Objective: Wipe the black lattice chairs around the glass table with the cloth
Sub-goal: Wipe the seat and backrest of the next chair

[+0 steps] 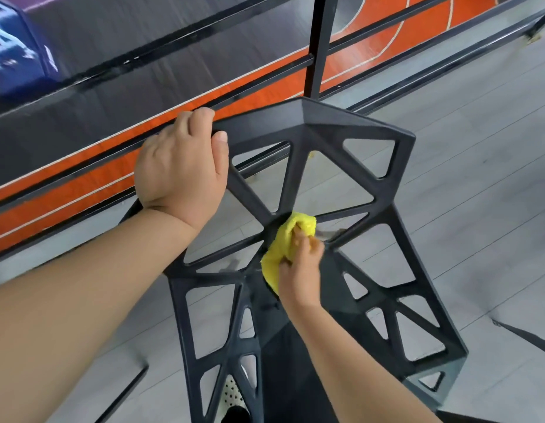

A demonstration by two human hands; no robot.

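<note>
Yellow cloth (280, 254) sits bunched against the black lattice chair (382, 193), at the hub where several of its bars meet. The right hand (301, 271) holds it there: its fingers (299, 236) are curled over the wad and pinch it, with cloth showing above and to the left of them. The left hand (181, 169) grips the chair's upper left edge, fingers hooked together over the rim and the thumb (220, 145) pressed on the near face. Grey plank floor (478, 148) shows through the openings, a perforated shoe (233, 393) low down. Beyond stands a black railing (318, 44).
</note>
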